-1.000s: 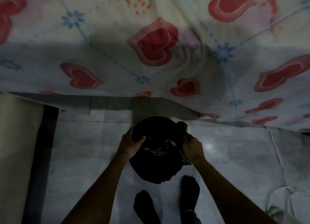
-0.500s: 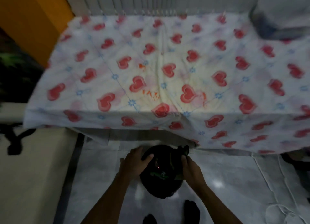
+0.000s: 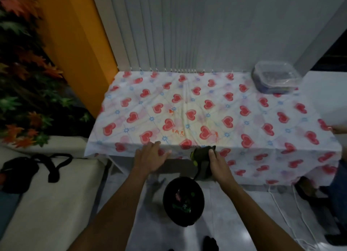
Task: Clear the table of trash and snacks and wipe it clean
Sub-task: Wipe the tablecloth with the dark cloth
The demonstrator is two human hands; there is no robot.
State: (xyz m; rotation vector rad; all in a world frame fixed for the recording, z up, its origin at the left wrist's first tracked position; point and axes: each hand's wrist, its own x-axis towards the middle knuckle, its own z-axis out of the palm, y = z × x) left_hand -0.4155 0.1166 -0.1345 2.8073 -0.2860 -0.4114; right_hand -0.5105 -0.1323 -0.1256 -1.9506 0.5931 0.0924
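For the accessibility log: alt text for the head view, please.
A person's right hand holds a dark cloth at the near edge of a heart-print tablecloth; the left hand is open beside it, above a black trash bag on the floor.

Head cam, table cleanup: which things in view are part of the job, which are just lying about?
Job:
- heart-print tablecloth, orange stains mid-table
- dark cloth in right hand
- left hand, open at table edge
- black trash bag on floor, wrappers inside
- lidded plastic container, far right corner

Lying about:
- black bag with straps
- leaf decoration
- white cable

Both hands left bin (image 3: 183, 202), reaching table (image 3: 206, 107).
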